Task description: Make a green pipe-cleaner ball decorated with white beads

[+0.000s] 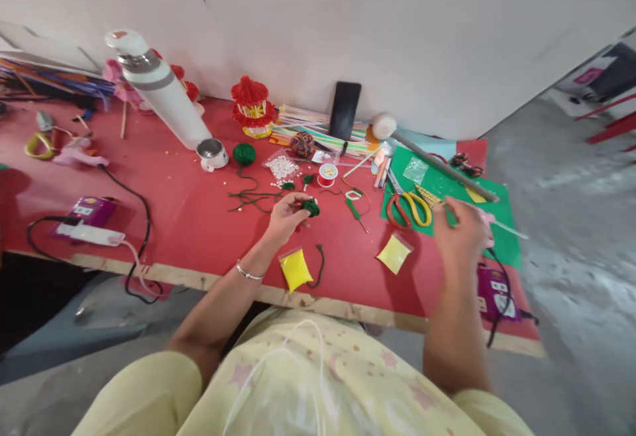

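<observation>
My left hand (289,216) is closed in a pinch on a small dark green yarn piece (311,207), just above the red tabletop. Over the green sheet (405,158) at the right, my right hand (461,227) is blurred, its fingers bent. A pink glue gun (485,224) with a clear glue stick (511,228) shows right beside that hand; whether it is gripped is hidden. Scissors (410,207) with red and yellow handles lie left of it. Near my left hand are a green-handled crochet hook (354,209), a thread spool (328,174) and white beads (282,167).
A green yarn ball (244,154), white flask (163,95), its cup (212,154) and a phone (344,110) stand toward the wall. Yellow packets (295,270) (395,254) lie near the front edge. Purple power boxes (92,214) (494,293) with cords sit at both sides.
</observation>
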Demonstrator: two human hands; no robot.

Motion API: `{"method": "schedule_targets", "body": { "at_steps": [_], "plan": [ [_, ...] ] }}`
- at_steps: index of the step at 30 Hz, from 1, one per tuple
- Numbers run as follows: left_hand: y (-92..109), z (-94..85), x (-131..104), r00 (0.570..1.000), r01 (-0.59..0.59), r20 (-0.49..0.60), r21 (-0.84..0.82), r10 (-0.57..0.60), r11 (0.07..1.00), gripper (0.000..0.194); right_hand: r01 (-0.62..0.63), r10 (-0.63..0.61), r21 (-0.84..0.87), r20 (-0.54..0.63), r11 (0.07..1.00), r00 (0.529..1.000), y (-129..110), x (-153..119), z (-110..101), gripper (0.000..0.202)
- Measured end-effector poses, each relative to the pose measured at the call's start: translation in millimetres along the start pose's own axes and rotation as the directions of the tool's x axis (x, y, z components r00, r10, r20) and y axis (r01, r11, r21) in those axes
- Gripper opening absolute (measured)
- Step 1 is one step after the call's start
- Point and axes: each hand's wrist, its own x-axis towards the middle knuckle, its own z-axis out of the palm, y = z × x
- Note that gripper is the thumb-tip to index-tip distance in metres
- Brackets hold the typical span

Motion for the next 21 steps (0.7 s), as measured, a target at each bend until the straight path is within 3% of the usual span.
{"method": "schedule_targets", "body": {
  "at_steps": [2,4,6,8,13,21],
  "plan": [
    [-1,0.1,-2,1.0,-0.004,0.003,0.036,0.004,0.999,0.038,0.028,-0.08,0.31,0.156,0.95,0.984,-60,-5,23,0.033],
    [-3,-2.7,-4,1.0,-0.023,0.0,0.068,0.023,0.997,0.038,0.032,-0.25,0.566,0.312,0.824,0.917,-117,-12,52,0.029],
    [-5,-8.5,-3,0.998,-0.052,-0.024,0.101,0.055,0.994,0.038,0.028,-0.39,0.698,0.365,0.715,0.845,-158,-22,82,0.028],
    [-7,-15.9,-2,0.994,-0.079,-0.058,0.148,0.089,0.986,0.038,0.021,-0.408,0.749,0.338,0.662,0.848,-181,-33,107,0.029],
    [-8,-28.2,7,0.979,-0.156,-0.092,0.231,0.181,0.96,0.04,-0.027,-0.258,0.778,0.24,0.627,0.936,-187,-54,135,0.032],
    [-9,-30.0,13,0.972,-0.21,-0.025,0.33,0.232,0.92,0.044,0.139,-0.372,0.717,0.178,0.683,0.911,-174,-58,147,0.035]
  ]
}}
